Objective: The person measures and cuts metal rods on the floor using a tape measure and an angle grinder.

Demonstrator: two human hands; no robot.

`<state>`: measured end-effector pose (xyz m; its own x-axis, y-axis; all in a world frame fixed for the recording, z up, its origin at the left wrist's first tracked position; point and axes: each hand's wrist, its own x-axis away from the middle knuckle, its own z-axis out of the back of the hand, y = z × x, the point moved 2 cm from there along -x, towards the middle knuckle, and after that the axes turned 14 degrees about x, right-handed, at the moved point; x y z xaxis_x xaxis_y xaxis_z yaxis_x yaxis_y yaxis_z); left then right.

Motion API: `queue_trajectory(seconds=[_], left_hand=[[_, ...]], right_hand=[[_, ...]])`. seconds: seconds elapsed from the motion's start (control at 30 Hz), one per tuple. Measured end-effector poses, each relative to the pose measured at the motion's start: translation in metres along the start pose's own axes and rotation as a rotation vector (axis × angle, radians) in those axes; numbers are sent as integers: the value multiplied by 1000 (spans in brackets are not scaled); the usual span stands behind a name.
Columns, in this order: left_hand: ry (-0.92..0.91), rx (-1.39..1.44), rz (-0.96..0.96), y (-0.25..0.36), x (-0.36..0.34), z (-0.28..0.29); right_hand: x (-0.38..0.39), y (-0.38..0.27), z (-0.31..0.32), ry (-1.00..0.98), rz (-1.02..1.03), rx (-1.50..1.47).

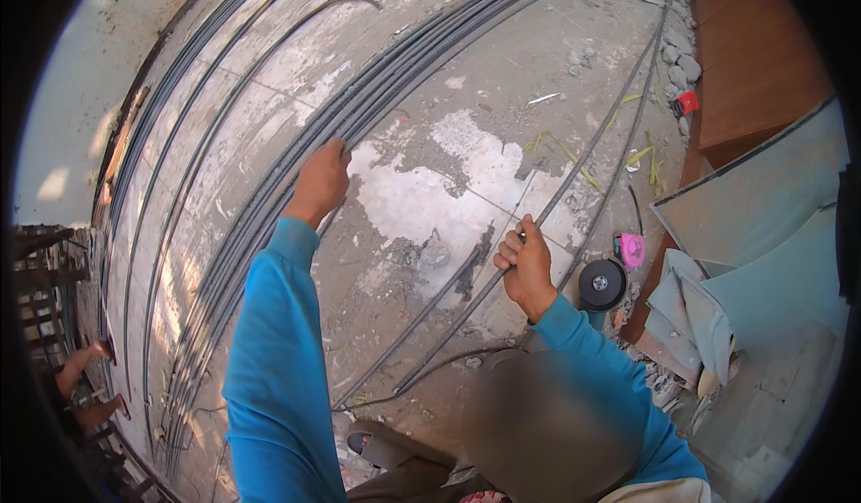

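Note:
My left hand (318,180) is closed at the right side of a long bundle of grey steel rods (408,46), its fingertips hidden against the rods it grips. My right hand (527,265) has its fingers wrapped round a single grey rod (567,183), which runs diagonally from the upper right toward the lower middle. Another loose rod (395,342) lies just left of that one. A blurred round patch (547,422) hides part of my right arm and body.
Separate rods curve across the dusty floor (457,207). On the right are rubble (682,68), a brown panel (753,55), crumpled sheets (686,315), a black disc (603,283) and a pink tape measure (632,250). Another person's bare limbs (81,364) show at far left.

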<state>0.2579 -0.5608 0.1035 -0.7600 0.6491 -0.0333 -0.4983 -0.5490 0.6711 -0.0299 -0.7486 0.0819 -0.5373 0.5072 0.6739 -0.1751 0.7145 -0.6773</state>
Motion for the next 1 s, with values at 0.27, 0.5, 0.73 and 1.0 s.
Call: queue_trajectory(seconds=[0.27,0.5,0.73,1.0], left_hand=[[-225,-68,215,45,121,93],[-480,-57,437,62,271,76],[-344,106,513,66,336,53],[-180,194,702,64,447,116]], right_hand=[[53,79,-74,-275,-117,84],[109,134,-107,-583,-288,422],[132,129,-75,-866,-179,755],[1,12,-10,-564,-7,-184]])
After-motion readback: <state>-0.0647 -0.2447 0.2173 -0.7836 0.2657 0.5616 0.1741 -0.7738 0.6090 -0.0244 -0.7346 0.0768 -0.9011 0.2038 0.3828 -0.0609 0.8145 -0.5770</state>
